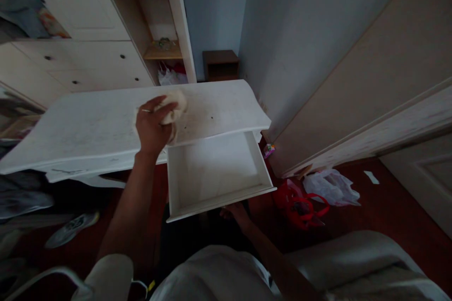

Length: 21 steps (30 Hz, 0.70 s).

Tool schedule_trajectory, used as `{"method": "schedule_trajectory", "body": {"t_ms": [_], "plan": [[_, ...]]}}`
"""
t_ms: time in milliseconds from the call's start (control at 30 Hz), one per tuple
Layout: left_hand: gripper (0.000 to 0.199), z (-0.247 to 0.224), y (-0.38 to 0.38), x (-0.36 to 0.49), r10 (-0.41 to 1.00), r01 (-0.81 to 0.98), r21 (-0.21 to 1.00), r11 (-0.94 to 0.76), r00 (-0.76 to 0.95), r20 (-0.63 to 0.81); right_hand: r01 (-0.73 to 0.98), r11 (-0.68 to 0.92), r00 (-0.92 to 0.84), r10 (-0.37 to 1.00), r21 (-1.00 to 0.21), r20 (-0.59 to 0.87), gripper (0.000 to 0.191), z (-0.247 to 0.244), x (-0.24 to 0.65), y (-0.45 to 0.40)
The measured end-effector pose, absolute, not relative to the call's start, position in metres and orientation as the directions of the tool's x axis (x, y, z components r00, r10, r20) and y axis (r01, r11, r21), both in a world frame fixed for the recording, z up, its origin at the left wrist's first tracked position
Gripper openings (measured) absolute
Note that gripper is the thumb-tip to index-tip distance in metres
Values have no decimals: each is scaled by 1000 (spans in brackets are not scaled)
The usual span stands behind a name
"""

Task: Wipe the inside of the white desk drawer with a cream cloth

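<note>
White table (95,122), cloth (179,103) on its top, drawer (226,200) standing open.
The left hand (153,124) grips the bunched cloth against the tabletop, left of a few dark specks (212,117); spreading it flatter under the palm, with even pressure, would probably gather them better, and drawing them away from the front edge should keep them out of the drawer. The right hand (237,214) is curled at the drawer's front; whether it grips anything there, I cannot tell.

Dim light falls on a white wardrobe (83,7) with open wooden shelves (152,53), a small brown cabinet (221,57) against bluish walls (215,9), and a dark reddish floor (391,211).
</note>
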<state>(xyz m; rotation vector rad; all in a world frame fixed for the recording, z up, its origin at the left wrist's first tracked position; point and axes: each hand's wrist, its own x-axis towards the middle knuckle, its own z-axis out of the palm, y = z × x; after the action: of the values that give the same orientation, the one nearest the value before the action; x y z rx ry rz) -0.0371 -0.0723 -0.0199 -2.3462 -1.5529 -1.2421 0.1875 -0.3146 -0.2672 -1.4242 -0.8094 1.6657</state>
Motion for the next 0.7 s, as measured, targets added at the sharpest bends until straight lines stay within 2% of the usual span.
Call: {"method": "schedule_trajectory", "body": {"t_ms": [100,200,300,467,567,633,700], "plan": [[44,-36,-32,-57,810,846,357,-395,137,570,-161,-491,-58,871,-856,-488,46,-260,188,-316],[52,-62,-5,-65,887,889,250,-383,279,367,-160,-488,-59,872,-858,-485,47,-254,189,-316],[69,-80,4,-68,868,873,199,-446,367,335,-153,-497,-70,868,-854,-492,48,-254,190,-317],[79,-85,-2,-88,840,833,287,-474,330,431,-235,-558,-116,829,-796,-547,48,-260,195,-318],[67,-90,-8,-114,864,843,368,-393,202,461,-280,-580,-168,814,-765,-556,50,-260,199,-321],[53,-95,-9,-133,904,847,452,-279,72,422,-303,-596,-212,803,-744,-557,52,-258,203,-323],[57,-99,-7,-150,943,866,469,-176,12,331,-337,-606,-258,796,-721,-548,54,-256,207,-326]]}}
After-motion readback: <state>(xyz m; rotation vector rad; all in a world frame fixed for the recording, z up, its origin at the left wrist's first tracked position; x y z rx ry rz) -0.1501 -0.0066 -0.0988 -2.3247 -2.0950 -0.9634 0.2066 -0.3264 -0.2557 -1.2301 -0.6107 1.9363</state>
